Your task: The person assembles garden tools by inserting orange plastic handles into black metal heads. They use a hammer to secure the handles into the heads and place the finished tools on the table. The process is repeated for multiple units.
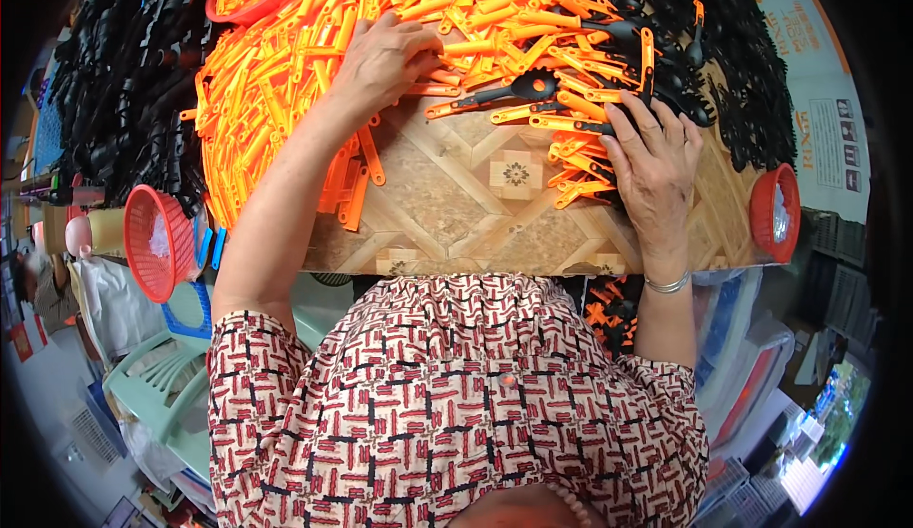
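My left hand [385, 64] reaches over a large heap of loose orange plastic handles [252, 114], its fingers bent down and closed among them. What its fingertips grip is hidden. Palm down, my right hand [656, 152] rests at a small stack of black kitchen utensils with orange handles [582, 162]. Its fingers are apart, the thumb and forefinger touching the stack's edge. Between the hands lies a black slotted pasta spoon [534, 85] with an orange handle, pointing toward the right.
Black utensil parts are heaped at the far right [737, 52] and far left [133, 71]. A red basket [157, 243] stands at the left table edge, another red basket [777, 214] at the right. A red basin [266, 5] of orange handles sits at the back. The wood-patterned table [447, 205] ends before my lap.
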`<state>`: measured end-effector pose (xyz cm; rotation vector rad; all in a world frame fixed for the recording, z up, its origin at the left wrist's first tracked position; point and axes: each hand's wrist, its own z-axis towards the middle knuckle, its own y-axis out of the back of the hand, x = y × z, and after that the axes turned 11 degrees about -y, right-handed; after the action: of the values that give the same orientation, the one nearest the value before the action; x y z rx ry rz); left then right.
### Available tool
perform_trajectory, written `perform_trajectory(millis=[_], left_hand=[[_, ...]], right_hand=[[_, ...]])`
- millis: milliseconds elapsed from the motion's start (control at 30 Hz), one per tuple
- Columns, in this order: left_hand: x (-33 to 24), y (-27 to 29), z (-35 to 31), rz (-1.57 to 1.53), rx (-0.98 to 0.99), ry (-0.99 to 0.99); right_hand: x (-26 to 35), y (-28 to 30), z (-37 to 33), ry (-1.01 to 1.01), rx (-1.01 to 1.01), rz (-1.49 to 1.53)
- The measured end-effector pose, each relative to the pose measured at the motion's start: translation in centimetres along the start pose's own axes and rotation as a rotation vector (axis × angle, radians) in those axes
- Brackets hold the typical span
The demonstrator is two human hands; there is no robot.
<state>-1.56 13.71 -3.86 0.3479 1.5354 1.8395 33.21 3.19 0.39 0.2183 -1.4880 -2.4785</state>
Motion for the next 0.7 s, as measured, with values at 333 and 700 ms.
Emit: perform_trajectory(millis=[333,700], left_hand=[[2.7,6.3,-3.5,0.745,-0.405,0.172],[-3.5,-3.4,2.8,0.020,-0.153,-0.117]], right_hand=[[-1.4,0.1,-0.6,0.004,0.023,0.043],[-2.0,0.7,0.2,0.020,0.056,0.081]])
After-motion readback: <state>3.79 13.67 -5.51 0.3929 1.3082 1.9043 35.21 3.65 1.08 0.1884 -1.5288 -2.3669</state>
